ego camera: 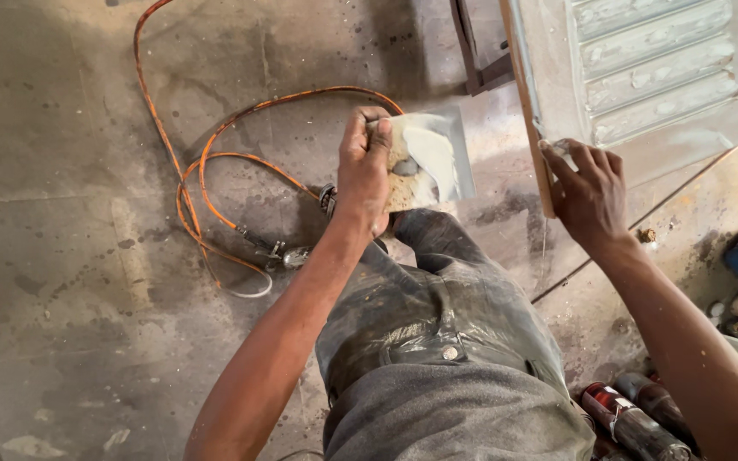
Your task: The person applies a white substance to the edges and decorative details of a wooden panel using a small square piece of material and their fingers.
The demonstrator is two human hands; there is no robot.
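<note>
Head view: my left hand (362,166) grips the filler board (424,162); right hand (589,192), at three o'clock, pinches a scraper (557,149) on the door edge (530,111); I'd press it flat.

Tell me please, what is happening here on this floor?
A person stands over a stained concrete floor. The left hand holds a flat metal board carrying a lump of pale filler paste. The right hand presses a small tool, mostly hidden, against the edge of a pale ribbed panel. An orange hose lies coiled on the floor, and spray cans lie near the person's right side.
</note>
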